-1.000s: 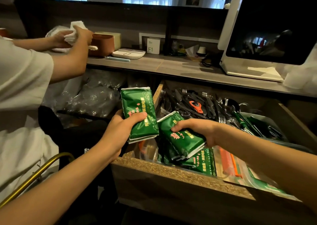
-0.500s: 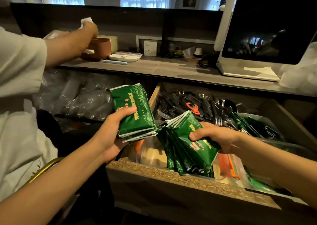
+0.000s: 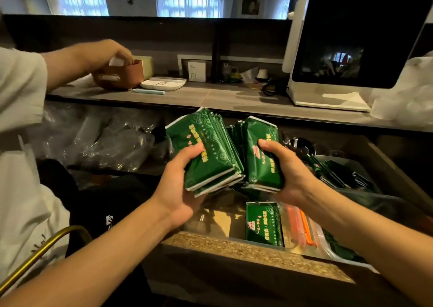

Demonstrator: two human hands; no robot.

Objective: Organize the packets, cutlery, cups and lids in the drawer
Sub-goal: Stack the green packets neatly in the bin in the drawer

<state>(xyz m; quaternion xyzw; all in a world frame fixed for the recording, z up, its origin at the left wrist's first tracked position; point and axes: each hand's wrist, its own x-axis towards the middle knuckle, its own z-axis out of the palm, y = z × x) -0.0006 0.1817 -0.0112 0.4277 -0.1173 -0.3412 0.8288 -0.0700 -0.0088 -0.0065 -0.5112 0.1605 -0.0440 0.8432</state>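
Note:
My left hand grips a stack of green packets above the open wooden drawer. My right hand grips a second stack of green packets, and the two stacks touch edge to edge. One more green packet lies in the drawer's front compartment beside an orange and clear bag. Dark cutlery and green-wrapped items lie further back, partly hidden by the stacks.
Another person on the left reaches a hand into a brown box on the counter. A white screen terminal stands at the right. Clear plastic bags fill the shelf at left. A brass rail curves at lower left.
My right hand lifted its stack of packets out of the drawer and brought it against the stack in my left hand. The other person's hand dropped into the brown box.

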